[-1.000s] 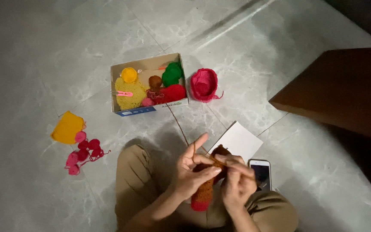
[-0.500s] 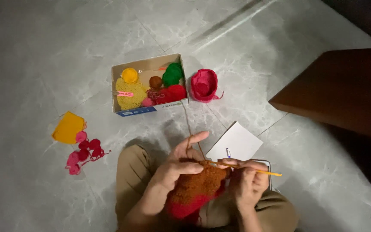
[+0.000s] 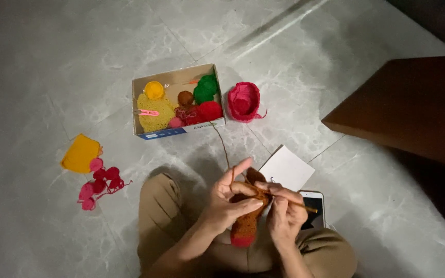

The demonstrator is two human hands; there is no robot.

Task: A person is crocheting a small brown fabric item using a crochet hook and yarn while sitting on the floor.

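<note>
My left hand [image 3: 228, 202] pinches a brown and red crocheted piece [image 3: 245, 224] over my lap, with its index finger raised and a brown yarn strand [image 3: 222, 145] running across it. My right hand [image 3: 284, 213] grips a wooden crochet hook [image 3: 301, 205] whose tip is in the top of the piece. The strand leads up the floor to an open cardboard box [image 3: 177, 133] that holds yellow, green, red and brown yarn balls and crocheted bits.
A pink crocheted cup [image 3: 243, 101] lies right of the box. A yellow crocheted piece [image 3: 80, 153] and small pink pieces [image 3: 100, 181] lie at the left. A white card [image 3: 287, 168] and a phone [image 3: 315, 210] rest by my right knee. A dark wooden furniture edge [image 3: 408, 110] stands right.
The crocheted piece, spread wide across my lap half a second ago, now hangs narrow between my hands. My right hand has brought the hook back in towards the left hand.
</note>
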